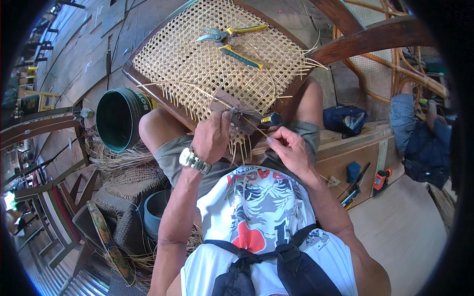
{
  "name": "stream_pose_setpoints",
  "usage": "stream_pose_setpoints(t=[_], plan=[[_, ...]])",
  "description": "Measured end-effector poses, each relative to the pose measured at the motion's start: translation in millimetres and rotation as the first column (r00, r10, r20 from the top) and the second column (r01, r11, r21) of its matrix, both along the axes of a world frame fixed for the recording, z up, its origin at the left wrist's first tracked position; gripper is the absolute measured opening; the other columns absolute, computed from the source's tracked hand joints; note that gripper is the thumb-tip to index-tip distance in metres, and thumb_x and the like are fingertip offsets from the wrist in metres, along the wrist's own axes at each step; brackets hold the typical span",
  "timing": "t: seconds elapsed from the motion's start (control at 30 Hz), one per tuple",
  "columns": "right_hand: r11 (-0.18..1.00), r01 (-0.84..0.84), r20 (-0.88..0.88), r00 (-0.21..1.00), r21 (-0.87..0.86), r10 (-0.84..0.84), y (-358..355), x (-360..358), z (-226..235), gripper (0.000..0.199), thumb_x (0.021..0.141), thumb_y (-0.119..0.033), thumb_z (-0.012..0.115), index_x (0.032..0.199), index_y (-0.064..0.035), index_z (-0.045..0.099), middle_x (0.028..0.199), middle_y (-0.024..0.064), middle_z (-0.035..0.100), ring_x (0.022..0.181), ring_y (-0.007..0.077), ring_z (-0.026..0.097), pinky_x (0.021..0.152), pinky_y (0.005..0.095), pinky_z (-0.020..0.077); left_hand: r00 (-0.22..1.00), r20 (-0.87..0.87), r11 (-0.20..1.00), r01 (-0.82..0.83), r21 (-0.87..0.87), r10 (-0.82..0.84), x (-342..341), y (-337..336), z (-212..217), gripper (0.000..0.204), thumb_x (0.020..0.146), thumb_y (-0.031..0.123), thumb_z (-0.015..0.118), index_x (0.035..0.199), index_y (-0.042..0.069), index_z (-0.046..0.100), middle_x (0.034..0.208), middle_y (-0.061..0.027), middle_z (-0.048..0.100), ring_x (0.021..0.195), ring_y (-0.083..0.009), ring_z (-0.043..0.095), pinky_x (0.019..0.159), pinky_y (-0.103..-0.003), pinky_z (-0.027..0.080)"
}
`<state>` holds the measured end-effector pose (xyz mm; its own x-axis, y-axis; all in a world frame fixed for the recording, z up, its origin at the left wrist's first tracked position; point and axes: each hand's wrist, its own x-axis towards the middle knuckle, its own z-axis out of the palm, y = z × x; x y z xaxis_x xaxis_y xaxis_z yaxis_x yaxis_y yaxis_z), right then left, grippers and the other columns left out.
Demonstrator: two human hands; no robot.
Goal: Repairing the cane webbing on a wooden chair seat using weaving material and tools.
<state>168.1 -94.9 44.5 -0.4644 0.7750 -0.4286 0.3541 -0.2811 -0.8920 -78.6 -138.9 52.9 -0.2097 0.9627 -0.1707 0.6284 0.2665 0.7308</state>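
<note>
A chair seat of woven cane [197, 54] in a dark wooden frame lies across my knees, with loose cane ends sticking out at its near and right edges. On its near part rests a flat brown piece [249, 118] with small metal parts on top. My left hand [213, 138], fingers together, presses down on the left side of this piece. A long cane strand [185, 86] runs across the weave and over the piece. Right of it, my right hand [291, 148] is closed in a pinch on the strand's near end. A black-and-yellow tool handle [270, 119] pokes out beside the piece.
Yellow-handled pruning shears [232, 42] lie spread on the weave. A dark green bucket [118, 121] stands by my left knee, near cane scraps. At right are a dark blue bag [344, 119], an orange-and-black tool [381, 179] and another person [424, 133]. Wooden chair frames surround me.
</note>
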Motion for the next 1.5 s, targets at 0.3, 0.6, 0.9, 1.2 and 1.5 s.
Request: stream_pose_setpoints(t=[0.3,0.6,0.9,1.2,1.5], plan=[[0.999,-0.005,-0.012,1.000,0.034,0.006,-1.2,2.3,-2.0,0.013,0.095,-0.012,0.065,0.087,-0.0008,0.064,0.070,-0.0033,0.055,0.065,0.0025,0.046,0.057,0.0235,0.0385,0.998,-0.040,0.981,0.048,-0.190,-0.057,-3.5,-3.7,10.8,0.029,0.100,0.024,0.056,0.099,-0.004,0.061,0.079,-0.0201,0.067,0.071,-0.0426,0.065,0.059,-0.047,0.051],[1.000,-0.010,0.015,1.000,-0.028,0.011,-1.3,0.8,0.1,0.014,0.095,-0.012,0.065,0.086,-0.0014,0.064,0.069,-0.0038,0.055,0.065,0.0021,0.046,0.057,0.0229,0.0386,0.922,0.292,0.946,-0.177,-0.272,0.256,-12.2,1.4,9.2,0.076,0.090,0.029,0.075,0.147,0.000,0.033,0.066,-0.0113,0.069,0.054,-0.0202,0.067,0.049,-0.033,0.051],[0.984,0.005,0.148,0.989,0.178,-0.032,-23.2,84.8,1.7,0.026,0.094,-0.019,0.070,0.077,-0.0024,0.060,0.068,-0.0026,0.053,0.066,0.0064,0.045,0.059,0.0268,0.0383,0.899,0.297,0.933,-0.247,-0.262,0.321,-9.1,1.4,9.8,0.073,0.089,0.029,0.078,0.145,0.001,0.042,0.068,-0.0058,0.067,0.054,-0.0097,0.062,0.045,-0.025,0.046],[0.986,0.038,0.877,0.464,-0.162,0.126,-70.9,267.9,23.8,0.017,0.089,-0.019,0.072,0.095,-0.0036,0.067,0.088,0.0094,0.063,0.077,0.0210,0.059,0.070,0.0330,0.0478,0.921,0.259,0.943,-0.231,-0.240,0.292,-10.8,1.8,9.8,0.070,0.088,0.030,0.077,0.141,-0.003,0.046,0.063,-0.0077,0.068,0.051,-0.0125,0.064,0.047,-0.027,0.048],[0.999,-0.034,0.143,0.989,-0.002,0.034,2.2,10.7,36.9,0.043,0.094,-0.027,0.068,0.124,0.0018,0.057,0.096,0.0133,0.068,0.081,0.0227,0.069,0.069,0.0344,0.0533,0.927,0.257,0.948,-0.215,-0.235,0.274,-11.6,2.1,5.5,0.068,0.088,0.031,0.077,0.141,0.001,0.046,0.062,-0.0075,0.068,0.051,-0.0131,0.065,0.048,-0.028,0.049]])
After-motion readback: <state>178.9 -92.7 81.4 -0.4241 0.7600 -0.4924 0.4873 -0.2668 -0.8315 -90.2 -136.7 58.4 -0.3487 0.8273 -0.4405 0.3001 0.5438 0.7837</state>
